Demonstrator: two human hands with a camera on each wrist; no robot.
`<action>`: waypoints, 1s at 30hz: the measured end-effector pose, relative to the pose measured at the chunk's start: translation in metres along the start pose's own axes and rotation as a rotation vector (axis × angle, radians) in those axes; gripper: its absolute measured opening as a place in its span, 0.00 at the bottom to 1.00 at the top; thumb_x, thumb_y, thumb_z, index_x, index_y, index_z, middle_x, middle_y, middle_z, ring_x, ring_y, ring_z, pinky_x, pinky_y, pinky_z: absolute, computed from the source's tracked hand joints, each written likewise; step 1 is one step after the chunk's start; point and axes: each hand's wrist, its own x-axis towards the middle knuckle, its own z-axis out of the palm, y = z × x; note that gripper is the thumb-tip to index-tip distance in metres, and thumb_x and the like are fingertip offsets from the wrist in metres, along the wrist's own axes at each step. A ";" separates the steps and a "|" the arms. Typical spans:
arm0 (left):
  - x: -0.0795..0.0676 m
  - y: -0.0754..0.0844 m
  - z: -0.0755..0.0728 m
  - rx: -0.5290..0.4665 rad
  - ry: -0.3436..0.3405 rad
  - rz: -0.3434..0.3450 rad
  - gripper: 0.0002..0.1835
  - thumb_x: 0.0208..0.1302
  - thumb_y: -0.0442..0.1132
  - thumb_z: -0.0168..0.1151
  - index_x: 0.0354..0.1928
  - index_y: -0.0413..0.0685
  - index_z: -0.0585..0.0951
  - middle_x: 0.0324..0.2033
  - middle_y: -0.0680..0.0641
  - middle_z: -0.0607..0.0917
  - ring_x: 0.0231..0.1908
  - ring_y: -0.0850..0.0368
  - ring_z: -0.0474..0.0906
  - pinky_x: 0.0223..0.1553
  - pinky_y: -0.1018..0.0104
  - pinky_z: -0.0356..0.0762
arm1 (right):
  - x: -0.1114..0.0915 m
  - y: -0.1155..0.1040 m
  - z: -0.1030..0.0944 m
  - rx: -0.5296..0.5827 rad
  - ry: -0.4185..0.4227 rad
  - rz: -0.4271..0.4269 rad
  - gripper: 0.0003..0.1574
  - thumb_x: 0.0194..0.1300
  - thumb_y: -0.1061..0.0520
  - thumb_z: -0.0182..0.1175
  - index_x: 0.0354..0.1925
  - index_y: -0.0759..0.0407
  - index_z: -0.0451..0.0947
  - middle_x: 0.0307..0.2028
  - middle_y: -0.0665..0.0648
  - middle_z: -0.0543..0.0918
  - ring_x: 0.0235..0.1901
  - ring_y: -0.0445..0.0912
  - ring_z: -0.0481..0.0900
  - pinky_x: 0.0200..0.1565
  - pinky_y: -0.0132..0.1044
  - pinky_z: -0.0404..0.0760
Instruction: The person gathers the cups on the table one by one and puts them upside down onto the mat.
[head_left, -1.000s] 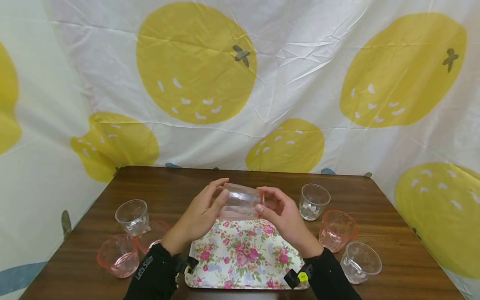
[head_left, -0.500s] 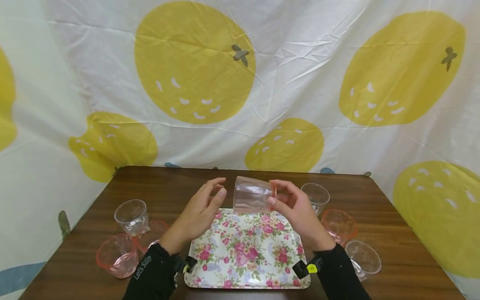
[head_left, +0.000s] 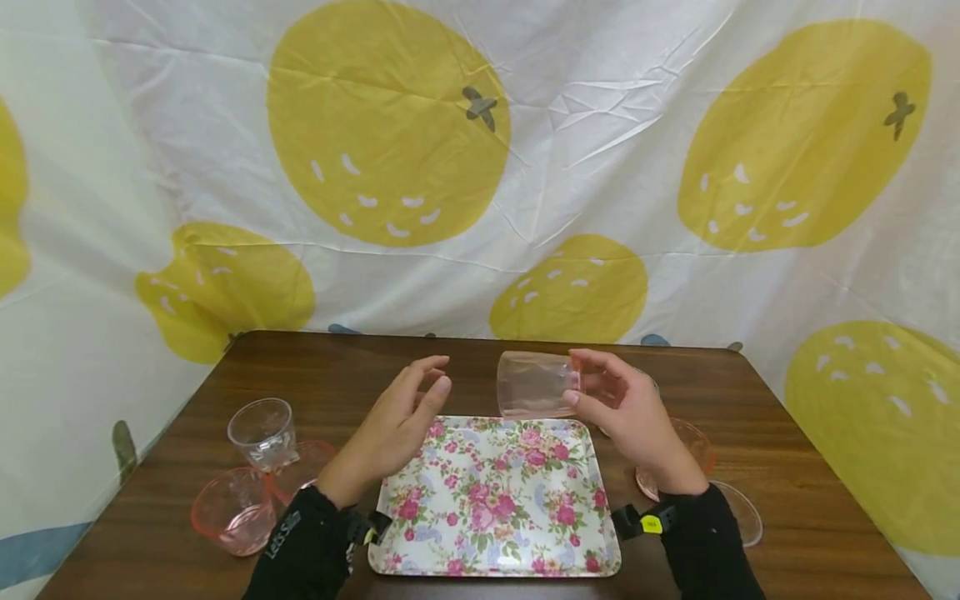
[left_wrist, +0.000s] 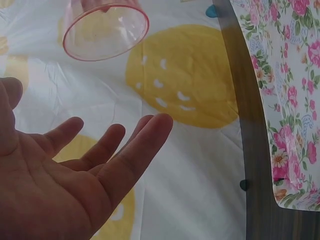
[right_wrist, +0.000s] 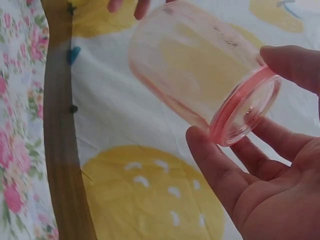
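The right hand (head_left: 633, 412) pinches the base of a see-through pink cup (head_left: 534, 385) between thumb and fingers, holding it sideways in the air with its mouth towards the left hand (head_left: 396, 425), and apart from it. The left hand holds nothing, its fingers loosely spread, and a floral tray (head_left: 487, 500) lies below and between the two hands. Left of the left hand stand a clear glass (head_left: 264, 433) and two pink glasses (head_left: 234, 510), while other glasses (head_left: 696, 443) show partly behind the right forearm (head_left: 678, 467)
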 end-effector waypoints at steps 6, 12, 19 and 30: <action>0.000 -0.002 0.000 0.008 -0.003 -0.005 0.26 0.80 0.50 0.42 0.72 0.45 0.63 0.62 0.35 0.71 0.53 0.42 0.75 0.52 0.36 0.77 | 0.000 -0.004 -0.006 -0.165 0.044 -0.055 0.35 0.65 0.60 0.66 0.68 0.61 0.69 0.54 0.64 0.77 0.49 0.51 0.77 0.53 0.58 0.81; -0.001 -0.002 -0.001 0.011 -0.003 -0.004 0.26 0.80 0.50 0.42 0.72 0.45 0.63 0.62 0.35 0.71 0.53 0.41 0.75 0.52 0.35 0.76 | 0.001 -0.005 -0.006 -0.373 0.044 -0.084 0.38 0.60 0.60 0.70 0.67 0.61 0.71 0.60 0.62 0.77 0.53 0.50 0.77 0.47 0.56 0.84; -0.001 -0.003 -0.001 0.017 -0.002 -0.010 0.26 0.80 0.51 0.41 0.72 0.45 0.63 0.62 0.33 0.71 0.53 0.41 0.76 0.51 0.36 0.77 | 0.000 -0.001 -0.005 -0.511 0.001 -0.084 0.39 0.59 0.59 0.71 0.67 0.62 0.71 0.60 0.62 0.77 0.48 0.52 0.75 0.40 0.51 0.79; -0.001 -0.004 -0.001 0.020 -0.011 -0.014 0.26 0.80 0.51 0.42 0.72 0.45 0.63 0.61 0.35 0.71 0.54 0.41 0.75 0.52 0.35 0.76 | -0.002 0.001 -0.005 -0.578 -0.073 -0.029 0.38 0.58 0.60 0.70 0.65 0.65 0.72 0.62 0.67 0.75 0.56 0.59 0.75 0.51 0.59 0.81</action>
